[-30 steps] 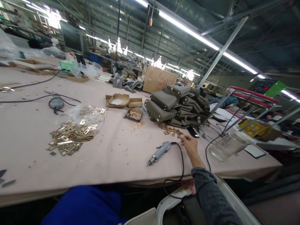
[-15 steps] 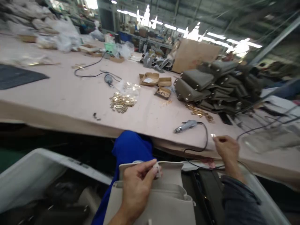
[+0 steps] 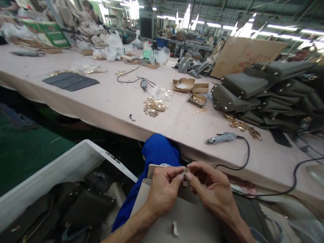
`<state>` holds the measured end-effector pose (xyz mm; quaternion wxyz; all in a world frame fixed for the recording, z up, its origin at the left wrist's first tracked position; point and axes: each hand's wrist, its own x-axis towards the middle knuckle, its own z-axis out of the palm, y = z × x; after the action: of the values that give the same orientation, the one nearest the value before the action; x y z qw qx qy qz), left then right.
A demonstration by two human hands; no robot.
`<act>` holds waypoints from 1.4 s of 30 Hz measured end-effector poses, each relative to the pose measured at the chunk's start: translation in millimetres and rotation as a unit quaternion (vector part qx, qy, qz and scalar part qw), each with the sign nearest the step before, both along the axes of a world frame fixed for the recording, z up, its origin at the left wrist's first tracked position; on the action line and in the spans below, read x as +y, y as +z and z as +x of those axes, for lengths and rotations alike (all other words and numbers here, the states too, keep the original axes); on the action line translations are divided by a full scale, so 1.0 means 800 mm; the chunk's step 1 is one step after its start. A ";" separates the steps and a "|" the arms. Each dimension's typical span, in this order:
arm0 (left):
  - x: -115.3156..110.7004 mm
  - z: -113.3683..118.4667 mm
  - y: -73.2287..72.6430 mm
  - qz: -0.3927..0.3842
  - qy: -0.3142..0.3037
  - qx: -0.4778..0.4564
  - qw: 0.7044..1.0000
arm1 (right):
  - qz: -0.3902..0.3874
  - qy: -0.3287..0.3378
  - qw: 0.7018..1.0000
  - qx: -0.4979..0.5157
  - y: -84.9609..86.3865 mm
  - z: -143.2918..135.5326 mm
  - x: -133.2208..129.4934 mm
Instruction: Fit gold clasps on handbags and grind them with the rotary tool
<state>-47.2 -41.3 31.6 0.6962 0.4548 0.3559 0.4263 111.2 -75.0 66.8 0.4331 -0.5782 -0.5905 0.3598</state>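
A beige bag lies across my lap, its flap raised toward the table. Just above it, my left hand and my right hand meet, both closed in a pinch. Between their fingertips is a small pale metal fitting; its exact shape is partly hidden by the fingers. Lower on the bag's front sits a small shiny metal clasp piece. On the table, beyond my right hand, a grey electric screwdriver rests with its cord trailing.
Gold metal fittings lie heaped on the table, near small cardboard boxes. Dark bags are piled at the right. At lower left stands a white bin with dark bags inside. A dark flat panel lies farther left.
My right hand has come from over the table's right edge to meet my left hand above the bag, bringing a small shiny piece. The view has turned left.
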 end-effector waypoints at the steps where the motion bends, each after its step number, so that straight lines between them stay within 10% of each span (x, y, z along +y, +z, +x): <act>1: 0.000 0.000 0.000 0.005 -0.005 -0.004 1.000 | 0.002 -0.003 1.000 -0.013 -0.003 0.000 0.000; 31: -0.005 0.004 0.000 -0.010 -0.026 -0.014 0.999 | 0.016 -0.031 0.999 -0.026 -0.022 0.003 0.000; 42: -0.006 0.011 -0.003 -0.048 0.066 -0.011 0.997 | 0.249 0.124 0.934 -0.224 -0.012 0.015 -0.007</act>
<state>-38.5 -46.1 29.5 0.6911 0.3917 0.3977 0.4591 123.0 -80.7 57.3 0.3715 -0.4395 -0.8098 0.1141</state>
